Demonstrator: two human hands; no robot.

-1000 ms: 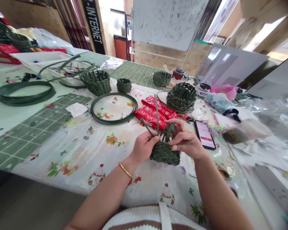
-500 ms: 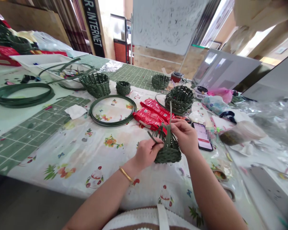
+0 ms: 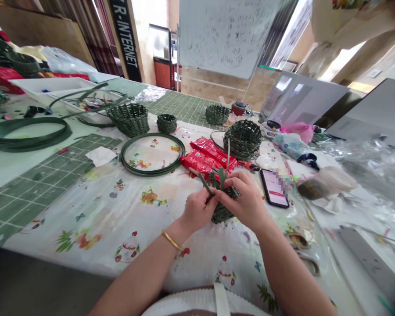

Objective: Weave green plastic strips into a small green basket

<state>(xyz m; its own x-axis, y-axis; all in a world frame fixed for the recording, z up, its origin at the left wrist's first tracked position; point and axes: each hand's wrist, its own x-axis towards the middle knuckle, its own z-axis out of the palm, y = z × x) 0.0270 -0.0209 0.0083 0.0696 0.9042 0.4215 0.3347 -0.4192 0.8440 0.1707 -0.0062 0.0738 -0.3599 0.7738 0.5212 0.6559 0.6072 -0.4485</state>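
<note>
A small dark green woven basket (image 3: 222, 213) stands on the flowered tablecloth before me, its upright strips poking above the weave. My left hand (image 3: 199, 208) pinches a green weaving strip (image 3: 205, 184) at the basket's left rim. Close beside it, my right hand (image 3: 245, 197) has its fingers closed over the basket's near and right rim, thumb touching near the left fingertips. What exactly the right fingers grip is partly hidden, though it looks like a strip of the basket. A pale thin strip (image 3: 228, 153) rises from the rim by the right fingers.
Behind the basket lie red packets (image 3: 202, 160) and a coil of green strip (image 3: 121, 156). Finished-looking baskets (image 3: 242, 138) stand farther back. A phone (image 3: 274, 188) lies to the right, near an orange-handled tool (image 3: 248, 165). At far right sits a power strip (image 3: 371, 254).
My right hand has come down and left from the upright strips to the rim, meeting my left hand. The left hand keeps its pinch; the view has shifted slightly.
</note>
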